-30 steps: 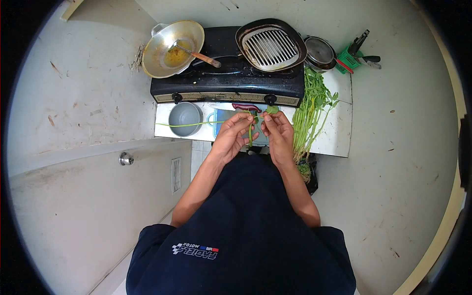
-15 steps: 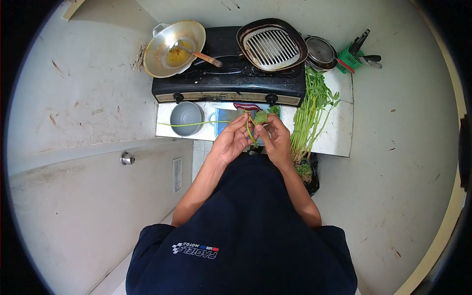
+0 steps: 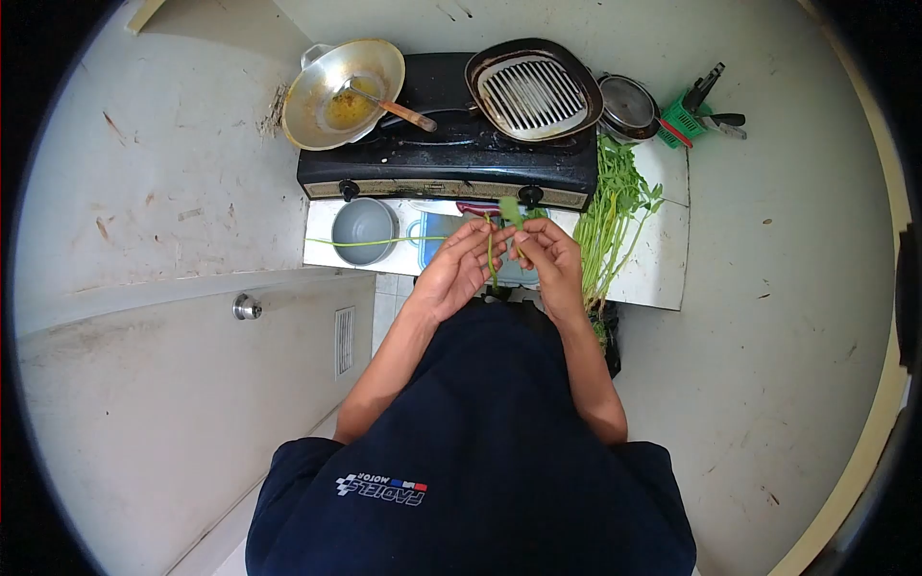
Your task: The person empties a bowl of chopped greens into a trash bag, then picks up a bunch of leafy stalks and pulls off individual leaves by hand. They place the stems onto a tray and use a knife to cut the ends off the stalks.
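Observation:
My left hand (image 3: 456,269) pinches a long thin green stem (image 3: 331,243), which runs left across the grey bowl (image 3: 365,231). A shorter part of the stem hangs down by my fingers. Close to its right, my right hand (image 3: 551,262) has its fingertips closed on a small green leaf (image 3: 511,212). Beneath both hands lies a blue-rimmed tray (image 3: 432,252), mostly covered by them. A knife with a red handle (image 3: 477,207) rests behind it, in front of the stove.
A black stove (image 3: 447,154) carries a wok (image 3: 307,106) with a ladle and a grill pan (image 3: 533,96). To the right are a lidded pot (image 3: 629,104), a green basket (image 3: 683,120) of utensils and a bunch of leafy stems (image 3: 605,230).
My right hand has moved slightly right, away from my left hand, taking the leaf with it. My left hand stays nearly in place with the stem.

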